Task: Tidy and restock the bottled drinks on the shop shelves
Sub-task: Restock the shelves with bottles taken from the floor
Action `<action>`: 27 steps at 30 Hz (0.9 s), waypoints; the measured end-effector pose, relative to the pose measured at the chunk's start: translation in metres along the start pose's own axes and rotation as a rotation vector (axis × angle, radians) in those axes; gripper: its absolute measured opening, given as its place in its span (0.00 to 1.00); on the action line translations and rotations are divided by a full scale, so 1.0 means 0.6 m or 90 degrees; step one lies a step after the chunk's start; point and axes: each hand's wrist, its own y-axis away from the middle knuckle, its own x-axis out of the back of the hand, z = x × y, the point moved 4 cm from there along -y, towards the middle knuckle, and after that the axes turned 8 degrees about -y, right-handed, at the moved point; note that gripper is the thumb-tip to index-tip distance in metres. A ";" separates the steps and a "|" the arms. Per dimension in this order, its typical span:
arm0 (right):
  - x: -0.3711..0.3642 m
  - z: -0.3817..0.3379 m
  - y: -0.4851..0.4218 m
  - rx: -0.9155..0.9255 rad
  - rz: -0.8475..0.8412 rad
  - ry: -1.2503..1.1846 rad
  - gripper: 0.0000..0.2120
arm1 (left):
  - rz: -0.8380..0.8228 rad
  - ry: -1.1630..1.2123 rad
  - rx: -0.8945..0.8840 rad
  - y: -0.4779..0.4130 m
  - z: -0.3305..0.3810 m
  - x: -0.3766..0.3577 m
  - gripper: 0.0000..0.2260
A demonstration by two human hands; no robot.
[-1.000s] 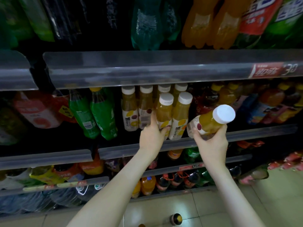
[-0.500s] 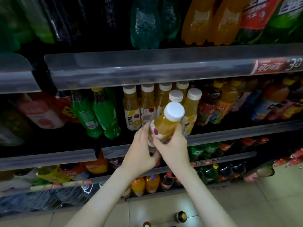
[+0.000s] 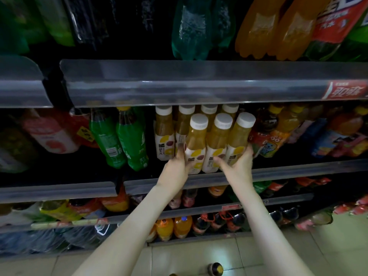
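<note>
Three juice bottles with white caps stand side by side at the front of the middle shelf (image 3: 298,172), and both hands are on them from below. The left hand (image 3: 175,168) lies at the outer side of the left front bottle (image 3: 196,140), with its fingers stretched up flat against the label and not closed round anything, as far as I can see. The right hand (image 3: 238,166) holds the right front bottle (image 3: 238,138) low on its body: the thumb reaches across the front toward the middle front bottle (image 3: 217,140) and the fingers wrap the far side. So the three bottles stand between the two palms, touching each other, just above the front lip of the shelf. Their long axis is upright with the caps on top, and they lie straight ahead of the hands, a little higher than the wrists. Behind them stands a back row (image 3: 164,126) of the same juice, very near. I judge that the coming move is a push away from the person, into the shelf, and that both hands must go together so the group stays straight. The green bottles (image 3: 119,140) at the left are apart from this group.
</note>
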 end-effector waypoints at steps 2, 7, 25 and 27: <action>-0.008 0.012 -0.009 -0.048 -0.045 -0.020 0.49 | -0.002 0.002 0.013 0.002 0.001 0.001 0.33; -0.001 -0.006 0.009 -0.045 -0.059 -0.002 0.50 | -0.004 0.003 0.021 0.028 0.014 0.027 0.30; -0.155 -0.535 0.245 0.363 -0.205 -0.062 0.18 | 0.394 -0.060 -0.137 0.232 -0.078 0.544 0.18; -0.195 -0.575 0.249 0.349 -0.218 -0.082 0.24 | 0.403 -0.076 -0.117 0.247 -0.120 0.587 0.19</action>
